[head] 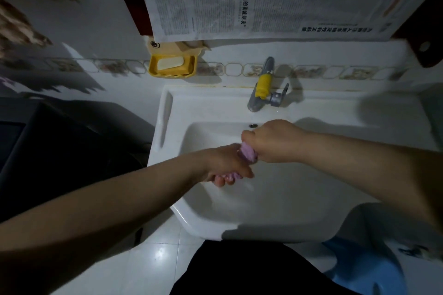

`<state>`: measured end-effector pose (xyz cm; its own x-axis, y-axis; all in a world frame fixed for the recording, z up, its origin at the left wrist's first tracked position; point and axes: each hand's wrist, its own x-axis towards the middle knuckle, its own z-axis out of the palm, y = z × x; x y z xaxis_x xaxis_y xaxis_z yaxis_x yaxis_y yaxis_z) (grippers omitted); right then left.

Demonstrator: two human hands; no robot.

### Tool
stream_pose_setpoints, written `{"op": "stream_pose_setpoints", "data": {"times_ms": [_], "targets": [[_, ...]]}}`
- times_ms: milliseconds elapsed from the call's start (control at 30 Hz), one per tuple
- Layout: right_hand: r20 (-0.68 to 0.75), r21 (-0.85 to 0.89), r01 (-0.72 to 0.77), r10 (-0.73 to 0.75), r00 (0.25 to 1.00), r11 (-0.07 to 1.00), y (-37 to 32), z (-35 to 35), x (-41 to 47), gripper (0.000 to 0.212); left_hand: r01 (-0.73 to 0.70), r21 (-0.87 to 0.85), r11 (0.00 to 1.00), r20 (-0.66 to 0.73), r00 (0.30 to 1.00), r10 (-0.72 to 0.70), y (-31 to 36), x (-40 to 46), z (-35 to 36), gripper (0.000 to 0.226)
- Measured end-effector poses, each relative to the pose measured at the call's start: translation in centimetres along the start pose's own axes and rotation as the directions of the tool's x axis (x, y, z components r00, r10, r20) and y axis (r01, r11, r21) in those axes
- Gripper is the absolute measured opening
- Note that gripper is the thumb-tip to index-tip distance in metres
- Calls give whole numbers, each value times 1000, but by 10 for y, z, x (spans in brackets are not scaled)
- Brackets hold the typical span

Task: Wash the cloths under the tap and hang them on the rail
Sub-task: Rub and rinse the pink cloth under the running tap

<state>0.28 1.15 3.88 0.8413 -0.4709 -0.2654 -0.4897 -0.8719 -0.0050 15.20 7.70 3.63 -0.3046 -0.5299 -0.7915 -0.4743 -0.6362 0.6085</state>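
A: Cloth (320, 154) status: a pink cloth is being held over the basin (287, 199), bunched into a short roll between both hands. Which step is running?

B: Judged from the twisted roll, wringing is in progress after rinsing. No water stream is showing at the tap (260, 90), which is standing at 12 o'clock from the hands.

A: Grip condition?

B: Right hand (275, 142) is clamping its curled fingers round the upper end of the roll. Left hand (225, 165) is gripping the lower end, with pink folds showing between its fingers. The hands are sitting nearly touching, left at 8 o'clock from right.

A: Cloth position relative to the grip?

B: It is running through both fists along the 2-to-8 o'clock line; only the short middle span and the lower tip are showing.

A: Next move requirement?

B: Probably opposing twists until dripping stops, then shaking the cloth open. The rail is not showing in this view, so turning to locate it is likely required.
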Motion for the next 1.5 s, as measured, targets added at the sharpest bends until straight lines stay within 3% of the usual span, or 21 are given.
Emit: {"op": "stream_pose_setpoints", "data": {"times_ms": [67, 167, 200, 267, 333, 400, 467, 533, 600, 700, 800, 900, 967, 1033, 1067, 1100, 1167, 1233, 1333, 1433, 1500], "targets": [[183, 33, -89, 81, 980, 996, -2, -7, 6, 17, -46, 399, 916, -249, 956, 156, 0, 14, 7, 74], [251, 345, -229, 145, 957, 910, 1, 0, 12, 14, -12, 862, 506, -292, 805, 517, -3, 26, -4, 71], [262, 513, -298, 183, 947, 805, 1, 3, 11, 20, -20, 937, 350, -212, 763, 610, -1, 27, -13, 66], [325, 808, -421, 284, 902, 412, -6, 6, 9, 30, -46, 998, 44, -1, 675, 738, 7, 31, -36, 57], [475, 874, -485, 282, 834, -38, -15, 6, 8, 36, -107, 979, -173, 204, 532, 822, 18, 35, -59, 47], [575, 791, -498, 155, 803, -354, -21, 3, 8, 39, -134, 930, -344, 368, 402, 838, 28, 33, -74, 38], [590, 684, -493, 11, 807, -538, -24, 1, 10, 43, -141, 891, -431, 452, 336, 826, 33, 30, -83, 34], [569, 625, -500, -88, 817, -600, -28, -1, 10, 41, -199, 864, -463, 503, 281, 817, 34, 29, -85, 24], [568, 624, -538, -143, 810, -567, -25, 0, 8, 40, -253, 851, -460, 520, 278, 808, 30, 29, -85, 21], [615, 687, -615, -142, 776, -387, -12, 2, 8, 27, -273, 873, -404, 483, 372, 793, 15, 30, -84, 29], [627, 714, -638, -141, 766, -288, 0, 6, 14, 15, -258, 942, -214, 318, 484, 815, -4, 24, -72, 46], [580, 733, -561, -77, 811, -384, 3, 7, 15, 16, -195, 968, 161, 9, 664, 748, -19, 21, -63, 46], [513, 788, -445, 52, 857, -426, -2, 10, 13, 23, -197, 826, 528, -188, 787, 587, -19, 15, -56, 42], [384, 912, -310, 296, 874, -269, -15, 19, 11, 44, -218, 299, 929, -310, 899, 310, -16, 12, -46, 42], [294, 955, -279, 444, 847, -99, -24, 25, 8, 64, -171, -42, 984, -280, 948, 153, -15, 12, -43, 43], [169, 953, -280, 559, 812, 119, -35, 31, 4, 78, -109, -328, 938, -195, 980, 46, -13, 11, -42, 43], [-126, 732, -336, 602, 788, 592, -50, 45, -5, 81, 1, -679, 734, 2, 1000, 0, -11, 10, -41, 43], [-402, 431, -302, 481, 779, 850, -50, 55, -8, 76, 77, -807, 585, 152, 985, 81, -10, 8, -37, 40], [-635, 341, -153, 347, 690, 928, -32, 50, 1, 61, 183, -832, 523, 353, 903, 245, -15, 1, -13, 42], [-790, 234, 4, 188, 584, 972, -18, 32, 2, 23, 312, -834, 454, 503, 767, 398, -21, -5, 0, 40], [-799, 132, 66, 67, 597, 989, -13, 22, -2, 10, 364, -815, 450, 561, 687, 461, -23, -11, -2, 38]]}}
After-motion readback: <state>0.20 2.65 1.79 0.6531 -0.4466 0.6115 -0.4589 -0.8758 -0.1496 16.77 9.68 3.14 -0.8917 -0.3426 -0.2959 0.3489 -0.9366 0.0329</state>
